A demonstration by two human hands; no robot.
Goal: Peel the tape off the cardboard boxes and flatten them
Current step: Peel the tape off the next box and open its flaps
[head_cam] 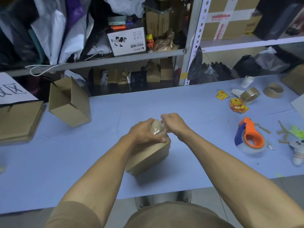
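A small brown cardboard box (148, 157) stands near the middle of the table (65, 162), closed, plain-sided, tilted with one corner toward the person. Above its far top edge, the left hand (144, 132) curls its grip round a crumpled wad of clear tape (157, 127), and the right hand (173, 122) pinches the same tape from the other side. An open cardboard box (69, 102) leans at the left beside flattened cardboard (19, 119). An orange tape dispenser (250, 137) lies at the right.

Bare forearms, short olive-tan sleeve (77, 214), matching tan shirt front (172, 216).
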